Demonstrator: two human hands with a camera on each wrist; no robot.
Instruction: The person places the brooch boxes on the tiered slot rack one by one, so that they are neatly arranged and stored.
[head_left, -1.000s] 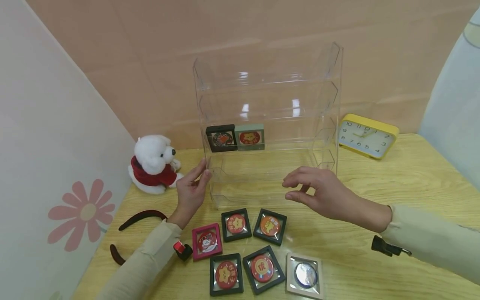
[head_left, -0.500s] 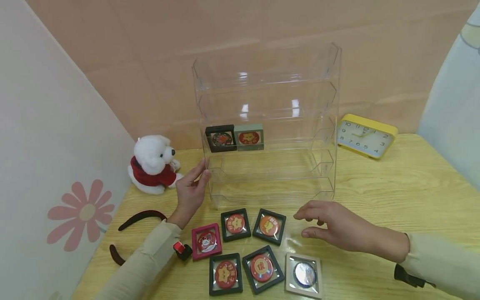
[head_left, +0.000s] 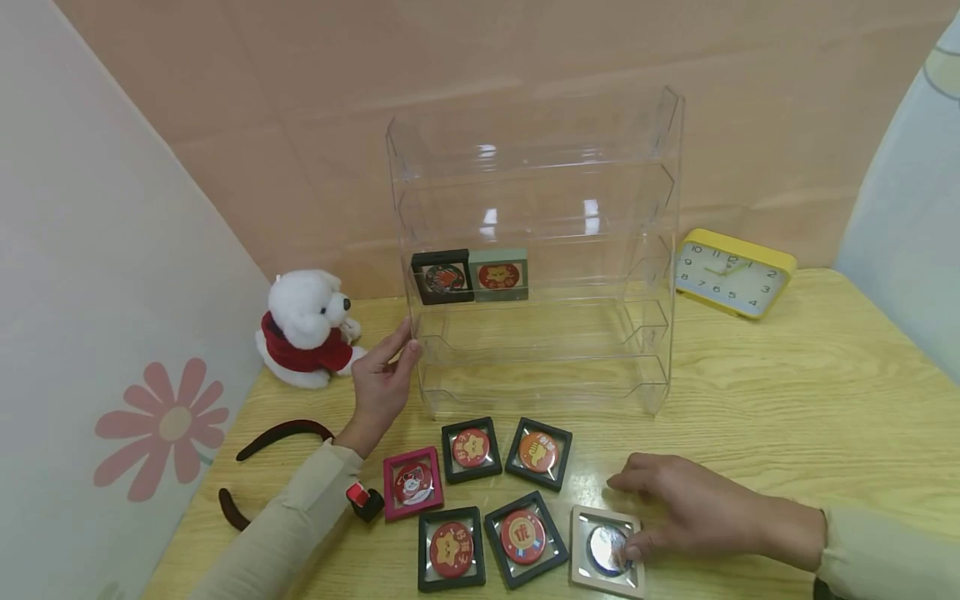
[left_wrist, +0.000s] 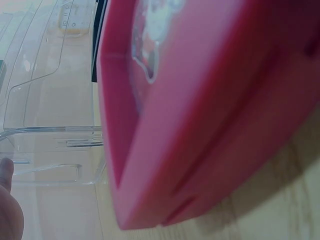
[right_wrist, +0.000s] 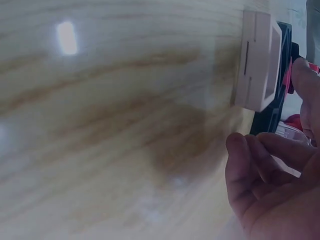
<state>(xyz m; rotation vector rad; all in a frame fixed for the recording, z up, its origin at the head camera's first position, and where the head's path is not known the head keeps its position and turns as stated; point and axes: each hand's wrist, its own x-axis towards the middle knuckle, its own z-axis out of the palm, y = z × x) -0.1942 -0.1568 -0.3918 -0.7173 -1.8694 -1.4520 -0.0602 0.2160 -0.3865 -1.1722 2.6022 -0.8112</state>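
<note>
My left hand (head_left: 382, 383) pinches the lower left edge of a clear acrylic display rack (head_left: 536, 340), with a fingertip beside the rack also showing in the left wrist view. Over the right edge of a beige framed badge (head_left: 576, 546) hovers my right hand (head_left: 697, 508), thumb above the frame and fingers reaching past its far side. In the right wrist view, a gap separates the fingertips (right_wrist: 237, 142) from the beige frame (right_wrist: 257, 60). Two framed badges, one black (head_left: 418, 283) and one pale green (head_left: 517, 290), stand side by side on a middle tier.
Black-framed badges (head_left: 491, 508) and a pink-framed badge (head_left: 390, 496) lie in front of the rack. A white plush dog (head_left: 300, 321) sits left, near a dark curved band (head_left: 277, 433). A yellow clock (head_left: 735, 275) stands right. Walls border the wooden table (head_left: 840, 400).
My right hand has come down from in front of the rack, toward me and slightly right, to the beige framed badge. The left hand has stayed at the rack's edge.
</note>
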